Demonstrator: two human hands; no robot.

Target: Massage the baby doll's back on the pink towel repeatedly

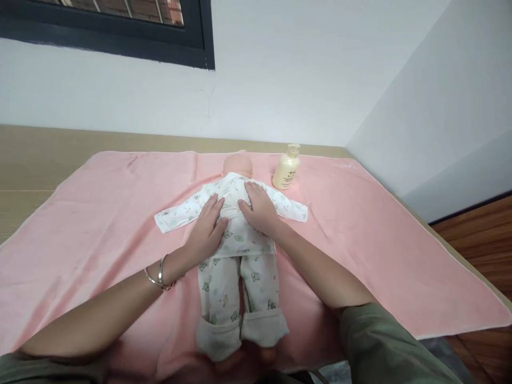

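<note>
A baby doll lies on a pink blanket, its bald head toward the wall and no face showing. It wears a white printed top with both sleeves spread out and matching trousers with rolled cuffs. My left hand rests flat on the left side of the doll's back, fingers stretched out. On the upper right of the back lies my right hand, also flat, with the thumb apart. Neither hand grips anything. The doll's hands are hidden in the sleeves.
The pink blanket covers most of the wooden table. A cream pump bottle stands on it, right of the doll's head. Behind is a white wall with a dark-framed window. Wood-grain panelling is at the right.
</note>
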